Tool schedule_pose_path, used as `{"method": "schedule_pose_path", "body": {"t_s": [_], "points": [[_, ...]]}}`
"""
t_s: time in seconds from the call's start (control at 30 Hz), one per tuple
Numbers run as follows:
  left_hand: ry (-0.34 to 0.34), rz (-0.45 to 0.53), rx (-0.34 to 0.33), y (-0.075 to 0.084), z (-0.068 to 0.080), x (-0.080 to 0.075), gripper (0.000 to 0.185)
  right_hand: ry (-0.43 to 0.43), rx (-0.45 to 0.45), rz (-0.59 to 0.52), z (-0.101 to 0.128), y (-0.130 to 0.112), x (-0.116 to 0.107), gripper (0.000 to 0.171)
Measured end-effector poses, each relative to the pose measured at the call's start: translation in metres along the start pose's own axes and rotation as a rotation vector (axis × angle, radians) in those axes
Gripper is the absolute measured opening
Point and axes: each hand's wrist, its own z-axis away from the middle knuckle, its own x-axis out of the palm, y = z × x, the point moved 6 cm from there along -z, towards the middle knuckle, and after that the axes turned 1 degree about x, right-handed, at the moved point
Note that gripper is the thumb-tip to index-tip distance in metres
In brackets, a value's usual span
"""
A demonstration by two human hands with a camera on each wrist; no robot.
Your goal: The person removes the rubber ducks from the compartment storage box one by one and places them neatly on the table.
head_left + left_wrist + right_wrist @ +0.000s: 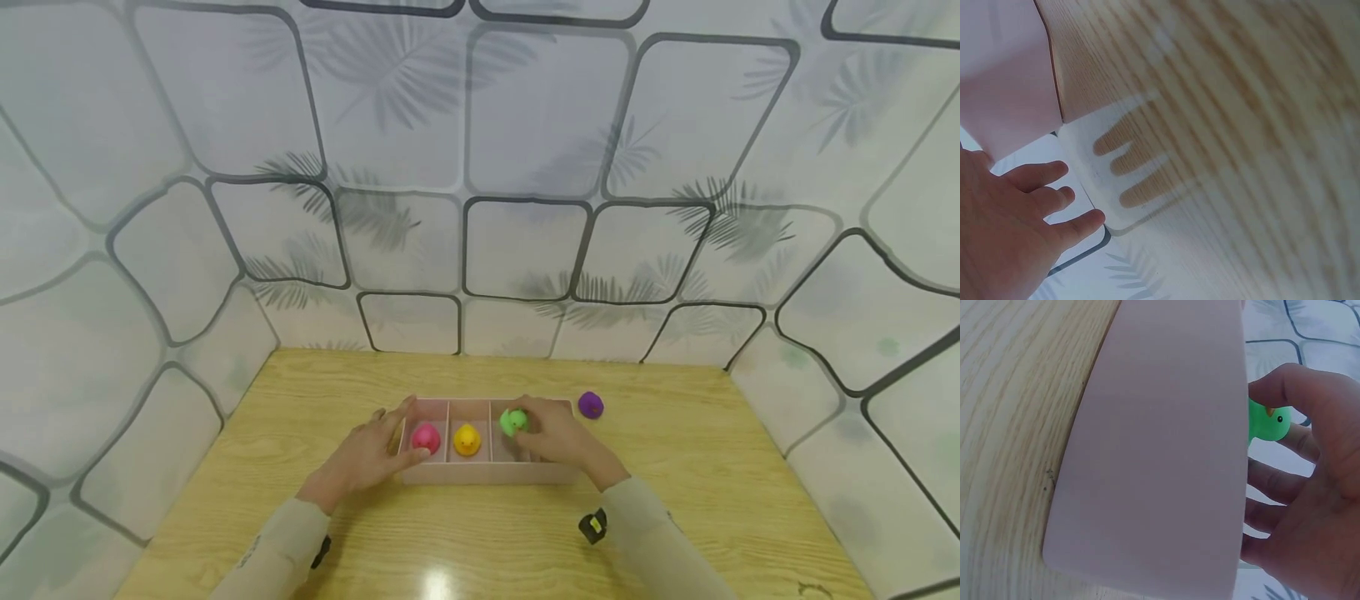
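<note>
A pale pink divided box (487, 473) stands on the table. A pink rubber duck (425, 438) sits in its leftmost compartment, with a yellow rubber duck (467, 440) in the one beside it. My left hand (369, 452) rests at the box's left end, index finger by the back corner and thumb over the front edge. Its other fingers stretch out straight in the left wrist view. My right hand (557, 433) pinches a green rubber duck (513, 422) at the third compartment. In the right wrist view the box's front wall hides part of that duck. The right hand covers most of the last compartment.
A small purple toy (591, 405) lies on the wooden table (465, 542) just past the box's back right corner. Patterned white walls (525, 250) enclose the table at the back and both sides.
</note>
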Motion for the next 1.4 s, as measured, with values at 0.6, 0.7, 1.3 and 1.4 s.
{"method": "schedule_pose_path", "body": {"t_s": [0.6, 0.7, 1.3, 1.4], "points": [[0.000, 0.017, -0.008, -0.001, 0.001, 0.000, 0.100, 0.143, -0.030, -0.138, 0.006, 0.006, -0.017, 0.031], [0.001, 0.017, -0.007, 0.000, 0.001, 0.000, 0.100, 0.161, -0.033, -0.157, 0.007, 0.008, -0.019, 0.031], [0.004, 0.011, 0.006, 0.000, 0.001, -0.002, 0.101, 0.266, 0.011, -0.197, 0.020, 0.026, -0.037, 0.039], [-0.001, 0.012, 0.003, 0.000, 0.001, -0.002, 0.101, 0.284, 0.021, -0.170, 0.024, 0.033, -0.042, 0.040]]}}
